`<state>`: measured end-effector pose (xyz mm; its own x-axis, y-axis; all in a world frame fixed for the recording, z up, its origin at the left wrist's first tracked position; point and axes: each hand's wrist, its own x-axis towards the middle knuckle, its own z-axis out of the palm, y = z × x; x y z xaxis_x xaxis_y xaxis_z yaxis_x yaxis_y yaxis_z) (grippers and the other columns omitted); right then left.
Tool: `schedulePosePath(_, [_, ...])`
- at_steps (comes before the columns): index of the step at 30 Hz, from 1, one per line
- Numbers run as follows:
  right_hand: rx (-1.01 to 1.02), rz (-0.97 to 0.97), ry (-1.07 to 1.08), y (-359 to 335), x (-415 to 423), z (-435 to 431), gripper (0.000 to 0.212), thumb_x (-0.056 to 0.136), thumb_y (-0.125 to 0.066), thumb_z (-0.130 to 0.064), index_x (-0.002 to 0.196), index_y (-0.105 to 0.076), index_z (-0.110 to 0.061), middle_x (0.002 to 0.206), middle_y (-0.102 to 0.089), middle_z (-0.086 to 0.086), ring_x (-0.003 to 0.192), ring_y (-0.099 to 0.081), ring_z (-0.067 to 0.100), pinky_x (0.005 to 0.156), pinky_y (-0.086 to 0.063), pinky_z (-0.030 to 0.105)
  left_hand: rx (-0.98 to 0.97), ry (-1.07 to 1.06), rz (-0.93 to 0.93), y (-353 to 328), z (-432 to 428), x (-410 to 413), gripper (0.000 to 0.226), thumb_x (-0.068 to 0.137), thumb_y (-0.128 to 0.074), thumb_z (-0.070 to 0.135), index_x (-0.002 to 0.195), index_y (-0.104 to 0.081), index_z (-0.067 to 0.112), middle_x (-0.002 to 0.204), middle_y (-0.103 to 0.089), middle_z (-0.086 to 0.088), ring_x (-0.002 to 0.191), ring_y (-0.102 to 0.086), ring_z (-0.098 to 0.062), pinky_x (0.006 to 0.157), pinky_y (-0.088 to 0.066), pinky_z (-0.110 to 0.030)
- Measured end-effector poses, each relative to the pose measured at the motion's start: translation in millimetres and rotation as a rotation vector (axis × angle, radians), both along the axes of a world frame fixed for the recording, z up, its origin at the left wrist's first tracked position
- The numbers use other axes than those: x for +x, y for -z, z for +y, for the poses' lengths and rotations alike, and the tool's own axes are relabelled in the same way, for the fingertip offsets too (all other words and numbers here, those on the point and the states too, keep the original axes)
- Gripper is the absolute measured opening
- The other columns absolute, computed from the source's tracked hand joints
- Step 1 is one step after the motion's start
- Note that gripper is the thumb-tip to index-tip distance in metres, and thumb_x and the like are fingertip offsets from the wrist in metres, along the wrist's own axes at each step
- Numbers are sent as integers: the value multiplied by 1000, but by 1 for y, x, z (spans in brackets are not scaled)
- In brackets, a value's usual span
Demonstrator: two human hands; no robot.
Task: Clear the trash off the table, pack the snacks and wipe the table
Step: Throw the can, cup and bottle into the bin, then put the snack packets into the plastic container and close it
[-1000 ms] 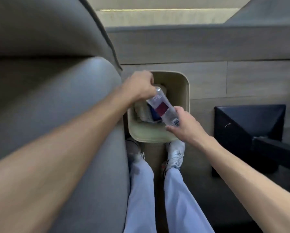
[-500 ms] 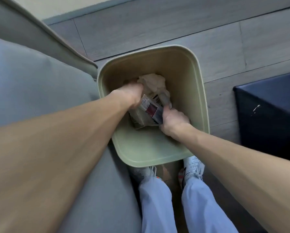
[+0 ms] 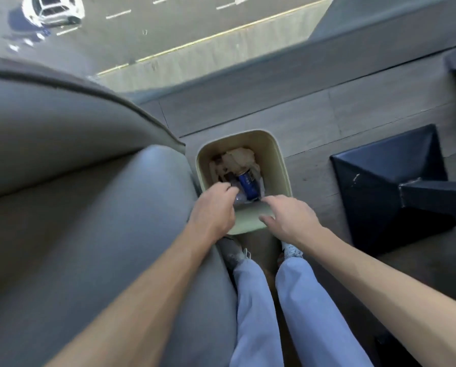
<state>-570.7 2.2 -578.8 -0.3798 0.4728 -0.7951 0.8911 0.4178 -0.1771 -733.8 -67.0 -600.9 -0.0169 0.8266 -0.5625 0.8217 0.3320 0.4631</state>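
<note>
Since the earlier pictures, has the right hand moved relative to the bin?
Yes: the right hand has drawn back from inside the bin to its near rim.

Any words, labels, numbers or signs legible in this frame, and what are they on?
No text can be read.
On the blue label of a container in the bin: white lettering, too blurred to read.
On the road outside the window: a painted white arrow, no words.

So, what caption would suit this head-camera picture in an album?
Left hand and right hand at a beige bin holding a blue-labelled bottle and crumpled paper, beside a grey sofa.
</note>
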Motion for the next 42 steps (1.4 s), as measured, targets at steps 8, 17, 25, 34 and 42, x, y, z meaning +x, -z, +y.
schedulePosePath(8, [112,208,153,-260,34,-27,60,89,-49,-56,139,-44,-23,138,-54,-3,129,-47,18,109,-34,42,-60,-73,115,-251,-62,-2,41,93,-44,34,129,-54,19,131,-55,-3,127,-45,-25,109,-30,-47])
schedulePosePath(17, [225,367,309,-472,106,-69,56,92,-48,-52,141,-44,-24,146,-45,-1,139,-34,16,116,-19,42,-48,-120,85,-485,-57,68,44,94,-40,46,126,-57,22,136,-56,-3,132,-45,-24,114,-19,-56])
schedulePosePath(25, [484,403,677,-545,268,-92,55,89,-55,-50,137,-50,-23,144,-48,5,137,-39,21,115,-25,38,115,301,172,-576,1,228,47,96,-34,44,134,-50,22,137,-55,-12,128,-50,-30,111,-25,-48])
schedulePosePath(34, [792,152,1014,-580,470,-209,55,82,-53,-52,124,-60,-19,126,-61,10,120,-54,34,103,-39,46,348,808,187,-618,-8,450,42,94,-38,42,127,-56,22,134,-57,-5,123,-52,-29,110,-27,-48])
schedulePosePath(42, [812,4,1233,-595,525,-280,66,80,-40,-62,132,-54,-25,136,-54,7,125,-48,30,103,-33,41,373,1085,158,-616,-22,540,46,95,-37,46,135,-49,27,143,-50,1,131,-46,-25,115,-22,-50])
